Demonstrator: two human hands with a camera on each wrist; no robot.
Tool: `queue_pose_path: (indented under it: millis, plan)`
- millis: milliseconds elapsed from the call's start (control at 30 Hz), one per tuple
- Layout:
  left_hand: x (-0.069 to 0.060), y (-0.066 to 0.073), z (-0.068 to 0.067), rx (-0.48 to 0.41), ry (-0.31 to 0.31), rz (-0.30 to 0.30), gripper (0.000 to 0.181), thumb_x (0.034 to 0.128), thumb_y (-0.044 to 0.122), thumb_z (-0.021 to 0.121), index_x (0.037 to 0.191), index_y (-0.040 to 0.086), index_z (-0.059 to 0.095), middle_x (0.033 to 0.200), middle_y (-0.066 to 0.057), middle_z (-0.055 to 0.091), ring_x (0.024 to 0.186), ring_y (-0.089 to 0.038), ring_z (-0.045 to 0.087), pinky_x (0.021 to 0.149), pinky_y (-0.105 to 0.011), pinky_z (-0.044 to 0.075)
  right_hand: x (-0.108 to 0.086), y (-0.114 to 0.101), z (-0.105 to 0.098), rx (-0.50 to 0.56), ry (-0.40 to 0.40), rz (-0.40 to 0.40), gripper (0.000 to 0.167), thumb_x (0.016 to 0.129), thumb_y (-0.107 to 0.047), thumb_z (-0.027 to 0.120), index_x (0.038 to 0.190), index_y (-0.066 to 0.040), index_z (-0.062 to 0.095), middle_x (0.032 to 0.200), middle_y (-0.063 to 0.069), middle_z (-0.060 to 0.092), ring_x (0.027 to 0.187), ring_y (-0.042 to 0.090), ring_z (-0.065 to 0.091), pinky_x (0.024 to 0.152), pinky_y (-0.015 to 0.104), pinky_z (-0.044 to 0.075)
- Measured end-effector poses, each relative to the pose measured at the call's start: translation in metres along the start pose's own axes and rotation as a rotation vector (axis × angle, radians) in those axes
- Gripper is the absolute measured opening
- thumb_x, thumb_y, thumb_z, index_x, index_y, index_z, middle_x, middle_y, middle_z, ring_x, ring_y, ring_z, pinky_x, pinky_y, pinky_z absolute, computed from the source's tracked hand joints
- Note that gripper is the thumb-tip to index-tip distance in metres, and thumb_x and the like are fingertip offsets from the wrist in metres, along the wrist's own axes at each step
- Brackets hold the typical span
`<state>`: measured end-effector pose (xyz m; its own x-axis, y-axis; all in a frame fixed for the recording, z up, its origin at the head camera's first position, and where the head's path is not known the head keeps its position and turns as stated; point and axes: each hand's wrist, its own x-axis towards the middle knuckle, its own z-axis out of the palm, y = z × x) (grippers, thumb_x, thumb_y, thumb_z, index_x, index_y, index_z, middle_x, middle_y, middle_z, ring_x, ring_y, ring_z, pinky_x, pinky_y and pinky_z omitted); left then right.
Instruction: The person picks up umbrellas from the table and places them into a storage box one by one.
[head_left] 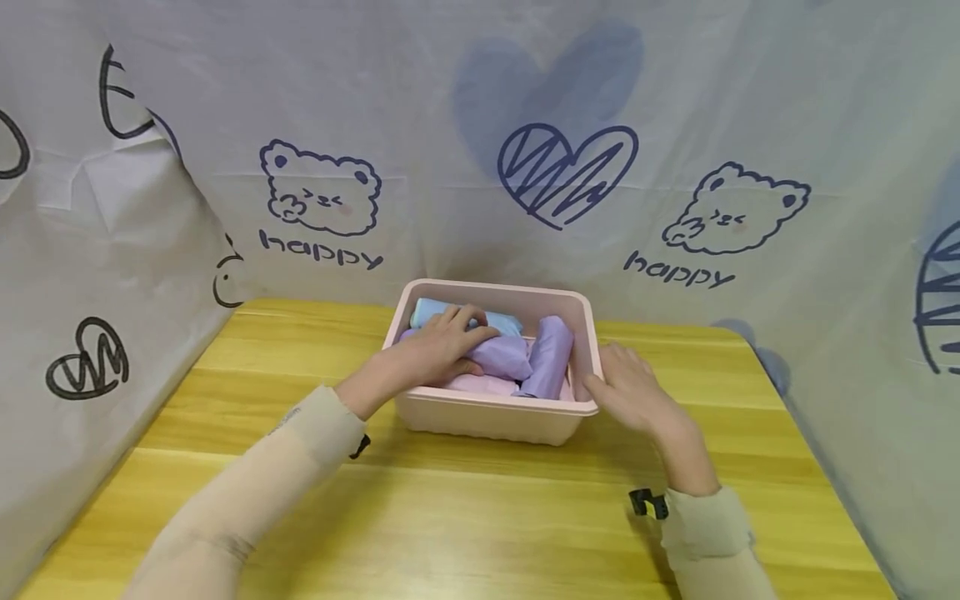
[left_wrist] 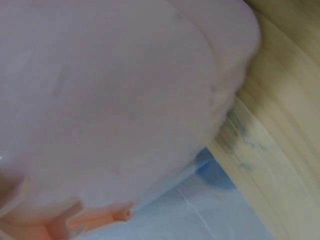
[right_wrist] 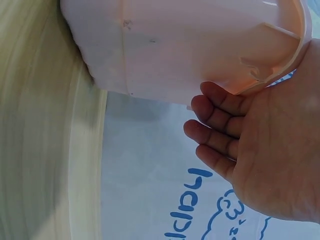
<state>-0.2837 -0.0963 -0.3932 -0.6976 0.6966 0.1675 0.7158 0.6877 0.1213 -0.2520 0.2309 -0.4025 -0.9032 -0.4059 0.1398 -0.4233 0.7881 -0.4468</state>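
Observation:
A pale pink plastic bin [head_left: 487, 421] stands near the back of the table, with rolls that look like garbage bags inside. My left hand [head_left: 438, 346] reaches over its left front side and grips a purple roll [head_left: 504, 357], fingers over the top and thumb in front. Behind that lies a blue roll [head_left: 495, 322]; another purple roll [head_left: 550, 357] leans at the right, and a pink roll [head_left: 483, 384] shows partly underneath. Beside the right wall is my right hand [head_left: 633, 387], fingers extended outside and thumb at the rim. In the left wrist view only the bin's wall [left_wrist: 115, 100] shows, no hand.
The bin rests on a yellow wood-grain table [head_left: 450, 517]. A white cloth [head_left: 450, 208] printed with bears and hearts hangs right behind the table's back edge. More sheeting [head_left: 90, 275] stands along the left and right sides.

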Motion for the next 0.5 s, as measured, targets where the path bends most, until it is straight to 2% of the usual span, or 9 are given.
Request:
queue_pose_path:
  millis: [133,233,367,500]
  plan:
    - [-0.007,-0.001,-0.001,-0.024,0.034,-0.038,0.055,0.0966,0.032,0.073,0.146,0.013,0.058,0.14,-0.013,0.049,0.126,-0.033,0.048,0.107,-0.05,0.042,0.001,-0.005,0.001,0.008,-0.01,0.01,0.042,0.099,-0.03,0.047,0.125,-0.002,0.063,0.119,0.015,0.062,0.111,0.036,0.051,0.093,0.055,0.039]
    - [-0.011,-0.003,-0.004,-0.045,0.098,-0.045,0.054,0.0933,0.034,0.077,0.14,0.012,0.063,0.137,-0.013,0.053,0.124,-0.032,0.051,0.108,-0.048,0.042,0.001,-0.007,0.001,-0.007,0.0,0.014,0.046,0.103,-0.037,0.047,0.127,0.0,0.062,0.12,0.017,0.062,0.113,0.037,0.054,0.097,0.057,0.039]
    - [-0.017,-0.006,-0.012,-0.049,0.23,-0.078,0.051,0.0906,0.036,0.079,0.134,0.012,0.067,0.135,-0.011,0.058,0.126,-0.031,0.052,0.109,-0.05,0.04,0.003,-0.006,-0.002,-0.029,0.057,0.017,0.059,0.107,-0.05,0.043,0.128,0.002,0.062,0.122,0.021,0.064,0.117,0.04,0.057,0.103,0.061,0.038]
    - [-0.026,-0.006,-0.018,-0.077,0.379,-0.127,0.05,0.092,0.033,0.077,0.136,0.011,0.066,0.138,-0.012,0.06,0.132,-0.033,0.05,0.111,-0.054,0.038,0.003,-0.001,-0.008,-0.037,0.147,0.024,0.064,0.107,-0.051,0.041,0.134,0.004,0.059,0.13,0.024,0.062,0.125,0.044,0.053,0.109,0.063,0.033]
